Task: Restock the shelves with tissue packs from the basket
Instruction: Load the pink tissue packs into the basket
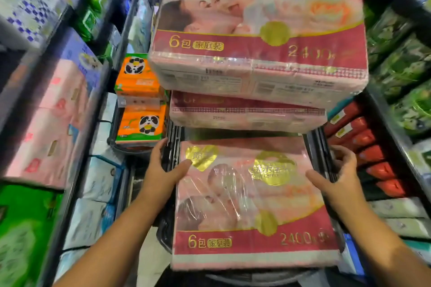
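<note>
Head view shows your left hand [166,170] and right hand [339,176] each clasping a side edge of the pink tissue pack [251,207], thumbs on its top, fingers curled beside the black basket [315,147] rim; two stacked packs [256,58] sit just beyond.

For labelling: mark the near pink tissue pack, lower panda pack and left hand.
near pink tissue pack [251,205], head view, top face
lower panda pack [134,124], head view, orange face
left hand [161,168], head view, back
</note>
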A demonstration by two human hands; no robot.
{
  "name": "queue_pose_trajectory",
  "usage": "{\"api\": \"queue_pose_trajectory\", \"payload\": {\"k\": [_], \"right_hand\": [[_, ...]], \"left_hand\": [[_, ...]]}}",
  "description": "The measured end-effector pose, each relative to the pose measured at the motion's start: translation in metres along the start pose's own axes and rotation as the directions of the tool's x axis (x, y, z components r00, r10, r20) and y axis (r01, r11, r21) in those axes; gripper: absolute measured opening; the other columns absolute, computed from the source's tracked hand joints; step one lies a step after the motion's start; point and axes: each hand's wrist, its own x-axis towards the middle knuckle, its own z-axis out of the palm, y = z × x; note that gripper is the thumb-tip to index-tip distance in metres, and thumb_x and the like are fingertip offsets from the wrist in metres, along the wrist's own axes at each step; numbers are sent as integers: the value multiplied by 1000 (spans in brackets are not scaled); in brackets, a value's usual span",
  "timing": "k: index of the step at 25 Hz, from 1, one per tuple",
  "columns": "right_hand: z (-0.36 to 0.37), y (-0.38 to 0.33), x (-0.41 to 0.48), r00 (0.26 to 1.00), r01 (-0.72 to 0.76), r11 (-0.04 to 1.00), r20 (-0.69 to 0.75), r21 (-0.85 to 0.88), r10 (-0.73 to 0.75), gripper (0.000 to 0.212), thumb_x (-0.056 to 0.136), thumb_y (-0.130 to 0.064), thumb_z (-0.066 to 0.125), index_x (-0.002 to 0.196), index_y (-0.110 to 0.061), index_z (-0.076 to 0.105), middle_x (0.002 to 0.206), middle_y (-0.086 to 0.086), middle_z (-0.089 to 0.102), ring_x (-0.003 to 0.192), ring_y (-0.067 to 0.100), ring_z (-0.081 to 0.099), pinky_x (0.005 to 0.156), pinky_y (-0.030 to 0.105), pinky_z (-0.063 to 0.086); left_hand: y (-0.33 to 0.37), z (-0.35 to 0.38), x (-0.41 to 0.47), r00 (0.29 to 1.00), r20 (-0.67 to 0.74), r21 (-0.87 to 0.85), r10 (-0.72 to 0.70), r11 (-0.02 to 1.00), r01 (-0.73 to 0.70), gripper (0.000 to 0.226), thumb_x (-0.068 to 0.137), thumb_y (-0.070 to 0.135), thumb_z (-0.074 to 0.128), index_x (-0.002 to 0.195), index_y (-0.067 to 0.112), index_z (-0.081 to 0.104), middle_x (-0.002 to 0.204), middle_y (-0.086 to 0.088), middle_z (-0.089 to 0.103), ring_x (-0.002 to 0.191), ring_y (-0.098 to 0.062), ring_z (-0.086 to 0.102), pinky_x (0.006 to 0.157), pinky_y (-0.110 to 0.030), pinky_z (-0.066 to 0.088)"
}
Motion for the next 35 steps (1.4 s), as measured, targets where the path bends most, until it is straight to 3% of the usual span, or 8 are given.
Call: {"api": "queue_pose_trajectory", "payload": {"k": [4,7,12,16,19,24,27,35], "right_hand": [[47,-13,108,997,-69,998,39,-2,69,81,40,-66,77,109,-65,34,133,8,48,123,30,48,104,54,39],[82,-8,195,989,-110,994,95,-12,111,89,36,-75,79,112,-66,35,131,8,51,118,33,53,100,53,45],[139,25,334,980,-121,992,158,-23,123,93,32,-77,78,114,-62,36,119,16,54,103,30,57,71,7,46],[195,60,430,968,-67,998,241,-12,68,84,46,-38,79,119,-43,37,102,-17,48,88,-10,53,78,20,40],[236,103,482,968,-11,1000,252,-28,17,78,48,-35,75,113,-50,34,104,-23,40,84,-29,46,75,8,38],[294,188,532,973,-6,999,229,-47,16,78,44,-58,70,114,-60,35,120,-7,46,108,1,50,91,15,39],[328,235,550,966,-24,1000,259,0,24,80,41,-65,76,111,-64,36,109,-3,52,91,-1,56,78,10,45],[383,304,570,963,-96,992,259,77,73,78,42,-62,80,108,-68,39,104,4,55,82,-1,62,70,11,51]], "left_hand": [[27,5,116,1000,-22,44,8,999,-7,75,76,36,78,138,41,36,138,9,41,128,-12,40,106,-38,37],[36,13,202,999,-29,55,-24,998,26,74,79,31,77,140,36,36,131,17,45,115,1,48,92,-24,43],[23,39,326,993,-82,37,-88,995,92,84,57,56,75,133,43,41,115,3,60,91,-2,62,77,-29,50],[-18,58,426,986,-139,87,-95,990,108,78,59,56,73,129,49,41,116,2,59,92,-5,62,78,-32,52],[-62,71,492,986,-148,105,-82,990,98,80,63,57,75,134,45,39,128,5,53,106,0,58,90,-41,53],[-131,89,572,989,-143,116,-48,991,65,73,76,41,77,136,39,36,124,22,44,100,20,48,95,-33,47],[-170,97,607,990,-130,118,-46,991,62,73,79,30,70,142,30,32,110,30,38,82,36,42,76,-10,47],[-245,97,662,997,-73,115,-21,993,29,84,72,39,75,142,28,32,117,18,49,93,19,54,72,-7,48]]}}
